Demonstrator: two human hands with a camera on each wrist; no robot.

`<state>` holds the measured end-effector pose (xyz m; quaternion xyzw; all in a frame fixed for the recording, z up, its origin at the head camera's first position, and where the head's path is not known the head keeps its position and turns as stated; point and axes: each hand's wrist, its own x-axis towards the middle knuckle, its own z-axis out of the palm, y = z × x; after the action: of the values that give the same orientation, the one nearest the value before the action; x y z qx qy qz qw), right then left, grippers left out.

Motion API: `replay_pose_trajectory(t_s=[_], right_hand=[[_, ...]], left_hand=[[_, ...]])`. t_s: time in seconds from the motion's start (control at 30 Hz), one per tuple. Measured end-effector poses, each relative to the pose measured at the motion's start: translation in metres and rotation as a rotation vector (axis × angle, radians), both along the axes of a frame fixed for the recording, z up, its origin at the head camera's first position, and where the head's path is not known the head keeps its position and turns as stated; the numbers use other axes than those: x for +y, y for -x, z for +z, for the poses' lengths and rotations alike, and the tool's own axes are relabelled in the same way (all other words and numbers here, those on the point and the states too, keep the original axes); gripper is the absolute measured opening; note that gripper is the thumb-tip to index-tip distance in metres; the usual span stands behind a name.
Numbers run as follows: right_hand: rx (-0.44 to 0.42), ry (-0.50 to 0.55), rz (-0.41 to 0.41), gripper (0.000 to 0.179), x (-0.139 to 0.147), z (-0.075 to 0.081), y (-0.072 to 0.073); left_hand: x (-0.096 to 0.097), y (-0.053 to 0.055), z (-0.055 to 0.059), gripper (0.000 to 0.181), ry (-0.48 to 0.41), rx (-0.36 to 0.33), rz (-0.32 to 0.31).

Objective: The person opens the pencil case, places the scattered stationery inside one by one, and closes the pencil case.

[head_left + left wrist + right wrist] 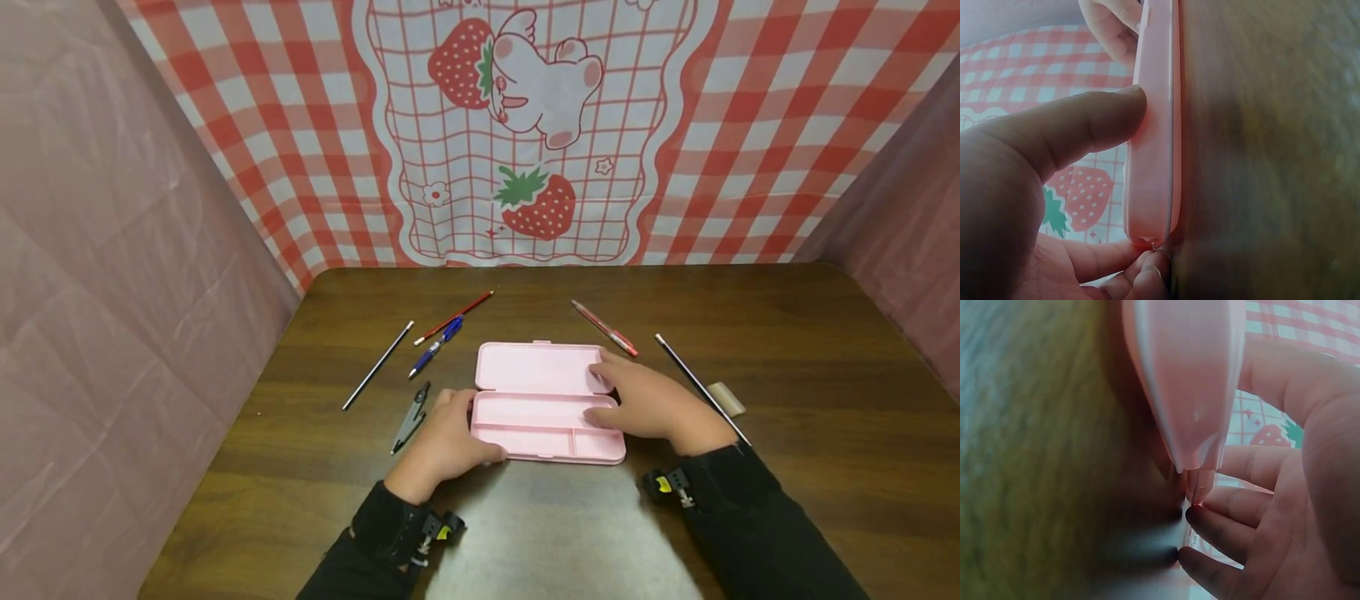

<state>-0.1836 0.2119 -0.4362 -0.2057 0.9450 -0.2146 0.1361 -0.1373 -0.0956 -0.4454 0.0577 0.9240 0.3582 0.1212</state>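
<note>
A pink pencil case [525,410] lies opened flat on the table, its lid [532,367] folded back on the far side. Its tray is divided into a long compartment at the back and two smaller ones in front. My left hand [448,437] grips the case's left end; the thumb [1104,119] presses on the front wall while the fingers bend round the end. On the right side, my right hand [648,398] has its fingers at the lid's right edge and its thumb over the tray. Its fingers [1229,531] look fairly straight in the right wrist view.
Left of the case lie a compass [411,419], a dark striped pencil [378,365], a blue pen [435,348] and a red pencil [457,317]. A red pen [603,327] lies behind; another striped pencil [686,367] and an eraser [727,398] lie by the right forearm.
</note>
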Motion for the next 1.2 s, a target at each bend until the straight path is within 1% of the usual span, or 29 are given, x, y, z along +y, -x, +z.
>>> replay_pose_trajectory(t_s=[0.17,0.27,0.43,0.57,0.67,0.93,1.07,1.2], right_hand=[[0.016,0.018,0.012,0.079,-0.001,0.003,0.004],[0.026,0.03,0.007,0.079,-0.002,0.007,0.005],[0.065,0.0,-0.018,0.079,-0.001,0.022,0.0],[0.13,-0.022,-0.004,0.074,-0.002,0.036,-0.004],[0.17,-0.019,0.006,0.069,-0.002,0.042,-0.007],[0.147,0.016,-0.009,0.066,0.004,0.048,-0.02],[0.137,0.039,-0.025,0.065,0.011,0.049,-0.021],[0.107,0.042,-0.044,0.064,0.017,0.052,-0.02]], left_hand=[[-0.003,0.002,0.002,0.093,0.003,0.009,0.01],[-0.004,0.003,0.003,0.093,0.003,0.009,0.021],[-0.003,0.005,0.005,0.094,-0.009,0.009,0.012],[-0.001,0.006,0.007,0.093,-0.011,0.008,0.012],[-0.001,0.005,0.007,0.092,-0.017,0.009,0.01],[-0.001,-0.004,0.001,0.094,-0.024,-0.013,0.007],[-0.001,-0.005,0.0,0.094,-0.023,-0.014,0.006],[-0.001,-0.004,0.001,0.094,-0.022,-0.009,0.014]])
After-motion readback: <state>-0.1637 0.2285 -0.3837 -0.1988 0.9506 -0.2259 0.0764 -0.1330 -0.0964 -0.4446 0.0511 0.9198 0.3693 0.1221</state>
